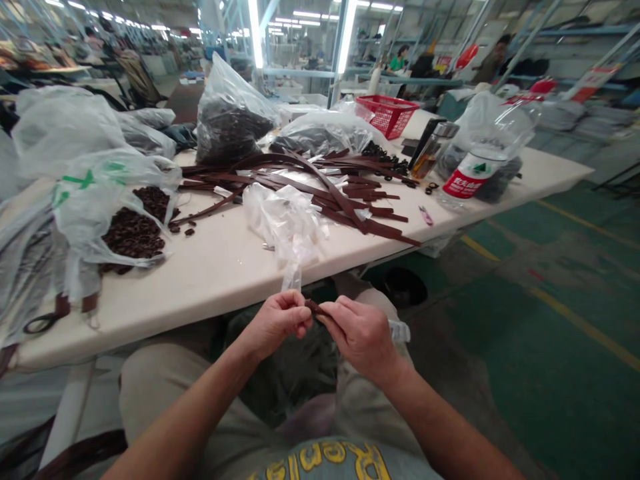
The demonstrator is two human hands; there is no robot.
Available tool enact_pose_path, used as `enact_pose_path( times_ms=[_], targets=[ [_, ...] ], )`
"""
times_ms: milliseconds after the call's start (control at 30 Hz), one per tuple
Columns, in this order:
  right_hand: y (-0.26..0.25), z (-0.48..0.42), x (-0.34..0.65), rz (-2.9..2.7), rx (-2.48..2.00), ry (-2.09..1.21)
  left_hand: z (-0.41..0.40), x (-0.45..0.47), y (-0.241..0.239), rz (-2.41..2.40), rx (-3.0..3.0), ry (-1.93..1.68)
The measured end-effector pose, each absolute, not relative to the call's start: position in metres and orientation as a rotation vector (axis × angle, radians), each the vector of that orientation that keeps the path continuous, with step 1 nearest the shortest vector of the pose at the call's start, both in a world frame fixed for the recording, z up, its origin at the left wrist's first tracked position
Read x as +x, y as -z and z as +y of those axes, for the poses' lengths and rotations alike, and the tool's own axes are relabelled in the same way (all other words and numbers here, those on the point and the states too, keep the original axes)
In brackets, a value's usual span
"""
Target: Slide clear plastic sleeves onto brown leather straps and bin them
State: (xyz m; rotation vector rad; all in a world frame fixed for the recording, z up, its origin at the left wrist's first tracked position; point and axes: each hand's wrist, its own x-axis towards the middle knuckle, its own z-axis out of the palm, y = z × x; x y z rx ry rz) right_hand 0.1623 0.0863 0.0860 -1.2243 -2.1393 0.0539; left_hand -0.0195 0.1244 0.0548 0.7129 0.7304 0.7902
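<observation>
Just off the table's front edge, above my lap, a dark brown strap (314,307) spans the short gap between my hands. My right hand (364,335) is closed around it, hiding most of its length. With thumb and fingers pinched, my left hand (280,321) grips the strap's other end. A crumpled clear plastic bag (285,223) lies on the table before my hands, one tail hanging over the edge. Behind it spreads a loose pile of long brown straps (320,180) with white tags.
On the white table (215,267) a plastic bag spills small brown rings (135,230) at left. Pink snips (426,215), a large water bottle (473,175), a glass flask (434,152) and a red basket (387,115) are at right. A filled bag (233,120) stands behind.
</observation>
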Motion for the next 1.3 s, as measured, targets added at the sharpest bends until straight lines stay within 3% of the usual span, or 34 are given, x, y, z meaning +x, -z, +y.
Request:
enact_pose_path(
  times_ms=[533,733,1033,1167,1300],
  targets=[
    [-0.066,0.081,0.164,-1.788,-1.165,-0.725,0.118,-0.015,-0.057,0.766,0.944,-0.823],
    [-0.060,0.085,0.168,-1.869,-1.230,-0.755,0.118,-0.015,-0.061,0.869,0.995,-0.901],
    [-0.049,0.075,0.180,-2.239,-1.383,-0.311,0.124,-0.024,-0.057,0.936,1.046,-0.856],
    [-0.047,0.074,0.179,-2.164,-1.359,-0.452,0.124,-0.022,-0.058,0.870,1.022,-0.785],
    [-0.051,0.072,0.182,-2.055,-1.293,-0.814,0.123,-0.021,-0.059,0.864,1.035,-0.751]
  ],
)
